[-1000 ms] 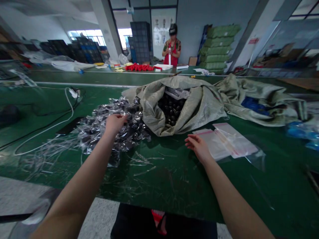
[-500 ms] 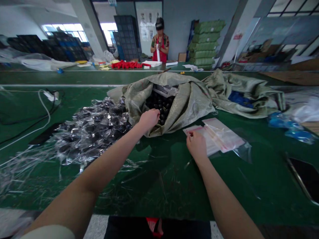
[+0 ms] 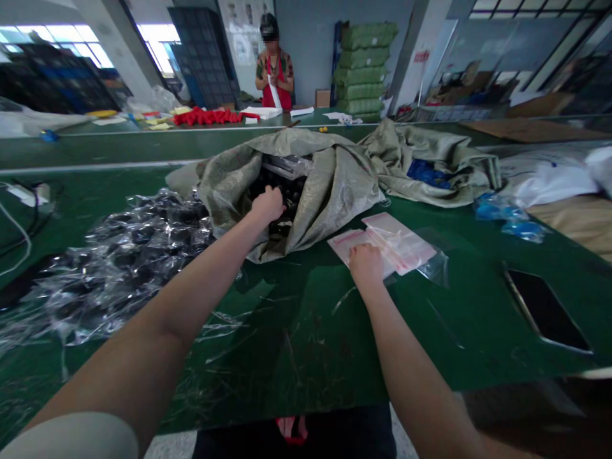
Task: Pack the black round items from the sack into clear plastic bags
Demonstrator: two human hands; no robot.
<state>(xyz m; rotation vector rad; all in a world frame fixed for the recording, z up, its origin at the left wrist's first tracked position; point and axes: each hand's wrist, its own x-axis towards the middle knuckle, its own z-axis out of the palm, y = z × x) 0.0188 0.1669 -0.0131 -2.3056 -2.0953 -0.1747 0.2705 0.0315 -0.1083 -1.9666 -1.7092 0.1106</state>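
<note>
My left hand [image 3: 268,204] reaches into the mouth of a grey-green woven sack [image 3: 335,185]. Its fingers are bent down among shiny black round pieces [image 3: 282,226]; their tips are hidden, so what they grip cannot be seen. My right hand [image 3: 367,262] lies with curled fingers on a stack of clear plastic bags [image 3: 399,245] with pinkish edges. Whether a single bag is pinched there does not show. Left of the sack, a heap of black pieces in clear wrappers [image 3: 143,248] spreads over the green table [image 3: 306,344].
A phone [image 3: 547,309] lies at the right. A second sack [image 3: 430,146] shows blue pieces [image 3: 430,173] inside, with blue wrapped pieces [image 3: 514,220] beside it. Plastic strips litter the front left. Across the table, a person [image 3: 276,73] stands behind red pieces [image 3: 208,116].
The view has swung to the right, so everything sits further left. My left hand has gone deeper into the sack's mouth. My right hand has slid over the plastic bags, fingers curling more.
</note>
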